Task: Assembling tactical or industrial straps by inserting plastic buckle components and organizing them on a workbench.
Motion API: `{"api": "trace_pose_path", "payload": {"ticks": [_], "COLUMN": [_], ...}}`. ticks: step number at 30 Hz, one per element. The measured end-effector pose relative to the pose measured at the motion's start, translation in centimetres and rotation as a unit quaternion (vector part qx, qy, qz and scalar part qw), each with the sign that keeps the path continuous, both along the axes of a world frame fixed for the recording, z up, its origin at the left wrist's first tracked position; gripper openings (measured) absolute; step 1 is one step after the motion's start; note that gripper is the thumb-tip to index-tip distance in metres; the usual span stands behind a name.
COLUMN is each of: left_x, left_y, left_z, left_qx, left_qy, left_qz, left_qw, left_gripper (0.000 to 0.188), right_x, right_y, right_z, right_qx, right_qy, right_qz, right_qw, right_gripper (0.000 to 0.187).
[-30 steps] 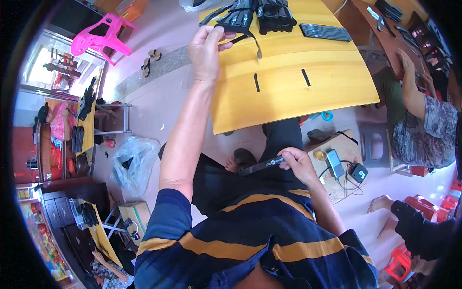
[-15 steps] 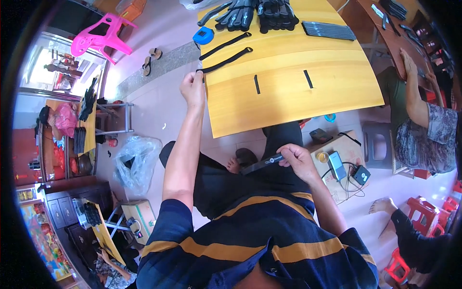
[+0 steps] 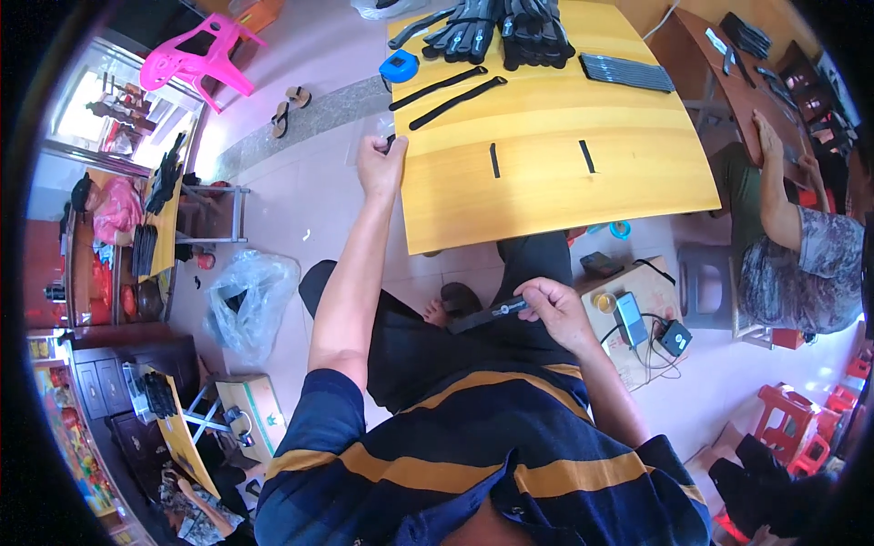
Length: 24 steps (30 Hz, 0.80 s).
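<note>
My right hand (image 3: 553,314), above my lap, pinches one end of a dark strap (image 3: 487,317) with a small pale mark; the rest slants down to the left over my trousers. At the left edge of the yellow tabletop (image 3: 546,205), the fingers of my left hand (image 3: 381,168) are curled. A bit of something black shows at its fingertips, too small to name. Just beyond this hand lie two narrow black straps (image 3: 458,102), apart from it and roughly side by side. Two short black strips (image 3: 495,160) sit in the middle of the tabletop.
Bundles of dark straps (image 3: 464,32), a flat stack of grey strips (image 3: 626,73) and a blue tape measure (image 3: 399,65) lie along the far side. At right, a carton (image 3: 637,355) bears a phone and cables. Another person (image 3: 801,264) sits at a brown table.
My left hand has let go of the nearer strap, which now lies farther right on the tabletop. My right hand still holds its strap, slightly further left. The whole view has shifted a little.
</note>
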<state>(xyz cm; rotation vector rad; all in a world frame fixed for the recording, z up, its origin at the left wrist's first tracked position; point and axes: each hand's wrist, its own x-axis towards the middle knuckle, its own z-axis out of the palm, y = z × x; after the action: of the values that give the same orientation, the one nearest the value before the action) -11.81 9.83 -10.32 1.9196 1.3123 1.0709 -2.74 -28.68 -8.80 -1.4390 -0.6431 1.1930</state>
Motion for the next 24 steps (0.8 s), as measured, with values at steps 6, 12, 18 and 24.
{"api": "trace_pose_path", "payload": {"ticks": [6, 12, 18, 24], "left_x": [-5.4, -8.3, -9.0, -9.0], "left_y": [-7.3, -21.5, -23.2, -24.3], "left_z": [2.6, 8.4, 8.8, 9.3], "left_qx": [-0.063, -0.005, -0.019, -0.102], "left_qy": [-0.057, 0.075, 0.037, -0.062], "left_qz": [-0.192, -0.421, -0.419, -0.424], "left_qw": [0.978, 0.904, 0.907, 0.898], "left_gripper": [0.018, 0.032, 0.025, 0.024], "right_x": [-0.8, -1.7, -2.7, -2.6], "right_y": [0.7, 2.5, 2.5, 1.4], "right_z": [0.8, 2.3, 4.9, 7.0], "right_qx": [0.024, 0.069, 0.15, 0.161], "right_qy": [0.011, -0.002, 0.038, -0.193], "right_qz": [-0.005, -0.007, -0.006, -0.005], "right_qw": [1.0, 0.998, 0.988, 0.968], "right_gripper": [0.024, 0.028, 0.021, 0.021]}}
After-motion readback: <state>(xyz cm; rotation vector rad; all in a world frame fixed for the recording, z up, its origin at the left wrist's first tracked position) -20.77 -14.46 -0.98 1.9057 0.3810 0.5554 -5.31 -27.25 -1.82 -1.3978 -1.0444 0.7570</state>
